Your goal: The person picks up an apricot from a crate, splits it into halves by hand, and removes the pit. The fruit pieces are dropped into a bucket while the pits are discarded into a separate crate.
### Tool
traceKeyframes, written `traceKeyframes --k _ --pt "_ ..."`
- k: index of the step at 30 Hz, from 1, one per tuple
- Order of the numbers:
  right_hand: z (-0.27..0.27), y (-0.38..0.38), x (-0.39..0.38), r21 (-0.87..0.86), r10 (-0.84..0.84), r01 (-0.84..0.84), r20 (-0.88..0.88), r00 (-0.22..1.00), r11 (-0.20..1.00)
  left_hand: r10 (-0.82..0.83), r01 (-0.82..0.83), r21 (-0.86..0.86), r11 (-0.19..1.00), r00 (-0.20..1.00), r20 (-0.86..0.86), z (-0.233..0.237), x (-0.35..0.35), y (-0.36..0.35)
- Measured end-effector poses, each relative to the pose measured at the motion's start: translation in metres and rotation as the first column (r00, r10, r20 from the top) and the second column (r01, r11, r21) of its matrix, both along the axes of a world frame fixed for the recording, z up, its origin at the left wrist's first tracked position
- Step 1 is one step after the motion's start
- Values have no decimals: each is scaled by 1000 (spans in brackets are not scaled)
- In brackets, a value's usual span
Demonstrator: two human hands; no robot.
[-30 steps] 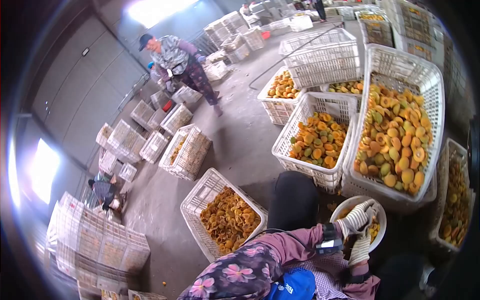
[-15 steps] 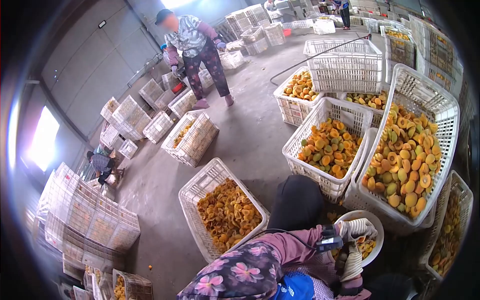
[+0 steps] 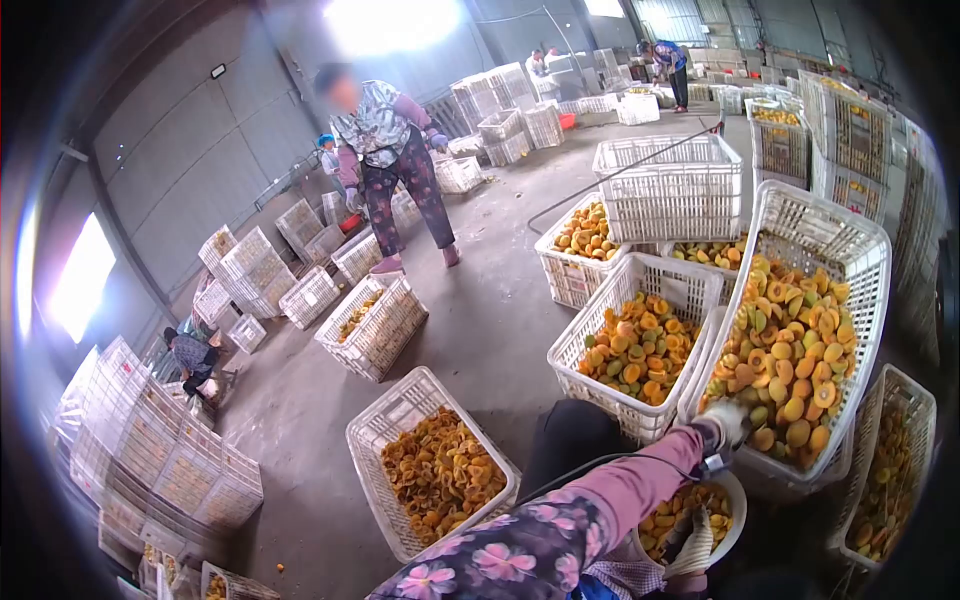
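My left hand (image 3: 728, 424), in a pale work glove, reaches to the lower left rim of a tilted white crate (image 3: 872, 330) and touches or nearly touches the halved apricots (image 3: 800, 350) in it. Motion blurs its fingers. Lower down, my right hand (image 3: 692, 540), in a cream and dark glove, is over a white bowl (image 3: 738, 515) of orange apricot pieces (image 3: 665, 518). Its fingers look curled, and whatever they hold is hidden. Left of my knee stands a crate (image 3: 375, 490) of darker, shrivelled apricot pieces (image 3: 440, 470).
Another crate (image 3: 570, 355) of apricot halves stands beyond my knee, with an upturned-looking white crate (image 3: 670, 190) behind it. A person (image 3: 385, 150) stands on the concrete floor (image 3: 480, 330). Stacked crates (image 3: 165, 440) line the left; a crate (image 3: 905, 480) is at my right.
My left hand has left the bowl and moved up to the tilted crate's edge. My right hand stays at the bowl. The view has tilted upward.
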State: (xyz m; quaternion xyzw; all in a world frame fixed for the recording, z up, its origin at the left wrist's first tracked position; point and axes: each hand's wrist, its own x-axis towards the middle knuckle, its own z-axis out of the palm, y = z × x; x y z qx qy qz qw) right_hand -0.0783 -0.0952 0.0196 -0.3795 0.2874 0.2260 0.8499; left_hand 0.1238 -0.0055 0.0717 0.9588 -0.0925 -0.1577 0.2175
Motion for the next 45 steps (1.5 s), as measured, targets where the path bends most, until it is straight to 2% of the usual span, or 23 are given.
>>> traceKeyframes --k 1,8,10,12,15,16,17,19,20,21,22,23,24,25,27,29,30,31,33,35,37,42,45 --pt "-6 -1 2 -1 -3 3 9 1000 1000 -27 -13 262 965 989 149 -35 2 -10" --pt "-8 -7 5 27 -161 165 -96 982 986 175 -181 215 960 983 46 -28 2 -4" --pt "-46 -2 9 -305 -337 371 159 928 877 154 -156 215 964 988 26 -34 12 1" --pt "-84 -20 15 -292 -221 235 82 972 927 139 -135 218 967 990 -1 -32 8 4" --pt "-78 -25 10 -53 -112 104 -170 979 993 234 -236 -145 961 972 -29 -10 -16 12" --pt "-79 -25 9 -32 -100 97 -127 987 995 270 -201 -377 904 953 138 -37 -20 12" --pt "-76 -24 9 -11 -93 92 -83 992 996 251 -201 -629 751 968 -9 -40 -34 10" --pt "-30 -5 10 -75 -124 142 202 971 987 -9 -42 -999 -12 999 -42 -84 -63 -1" --pt "-60 -8 13 -618 210 271 592 778 738 7 -254 -962 -104 967 -256 -74 -86 -1" --pt "-95 -20 -2 -836 693 509 492 527 206 -14 -489 -853 -180 869 -495 -68 -107 3" --pt "-78 -19 -4 -882 778 468 335 531 61 -126 -586 -772 -247 809 -574 -52 -124 2" --pt "-36 -13 -8 -925 697 354 345 629 138 94 -392 -917 -81 912 -398 -39 -137 -4" --pt "-26 -9 -5 -947 658 274 314 685 167 51 -468 -882 -57 881 -470 -24 -142 -4" --pt "-29 -6 1 -858 513 326 502 696 397 -22 -602 -773 -201 791 -611 -50 -134 -1" --pt "-6 -3 3 -819 418 75 366 831 569 -140 -651 -709 -272 756 -640 -62 -133 6" --pt "-4 -3 1 -831 388 178 422 820 527 -61 -686 -645 -337 699 -712 -93 -127 9" --pt "2 -4 2 -850 375 108 337 864 515 147 -537 -843 14 835 -530 -132 -128 18" --pt "1 -4 4 -886 399 99 302 866 454 141 -450 -891 53 887 -440 -149 -131 24" --pt "7 -5 7 -889 412 -4 208 887 457 -73 -646 -724 -241 756 -651 -92 -138 12" --pt "4 -5 7 -885 408 -20 194 892 465 46 -602 -781 -166 786 -616 -92 -138 5" --pt "-2 -4 7 -838 363 16 253 897 546 -75 -757 -578 -304 625 -777 -83 -133 4" --pt "13 -10 9 -829 377 25 281 882 559 -30 -740 -613 -276 644 -764 -82 -135 4" --pt "17 -12 9 -889 512 -166 86 854 427 170 -643 -764 -52 748 -641 -76 -138 5"
